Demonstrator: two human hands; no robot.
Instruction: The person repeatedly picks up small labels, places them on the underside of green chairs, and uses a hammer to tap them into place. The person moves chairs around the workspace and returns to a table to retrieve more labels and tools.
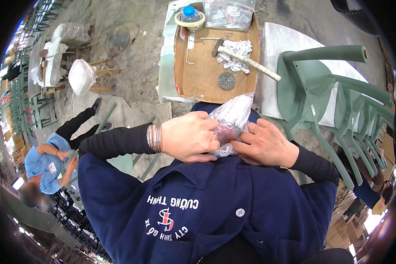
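Close to my body, both hands grip a crumpled clear plastic bag (234, 115) with small pale and reddish contents that I cannot make out. My left hand (190, 137) has its fingers curled on the bag's left side. On the other side, my right hand (268, 143) pinches the bag's near edge. Just beyond the bag lies an open cardboard tray (202, 86). Inside it are a round dark grey disc (226, 81), a heap of small white packets (238, 50) and a hammer (251, 63) resting across the tray's right rim.
At the tray's far end sit a tub with a blue cap (189, 12) and a bag of packets (229, 16). Green chairs (312, 88) crowd the right side. A co-worker in a blue shirt (48, 160) is at the left. Wrapped furniture (53, 66) stands farther left.
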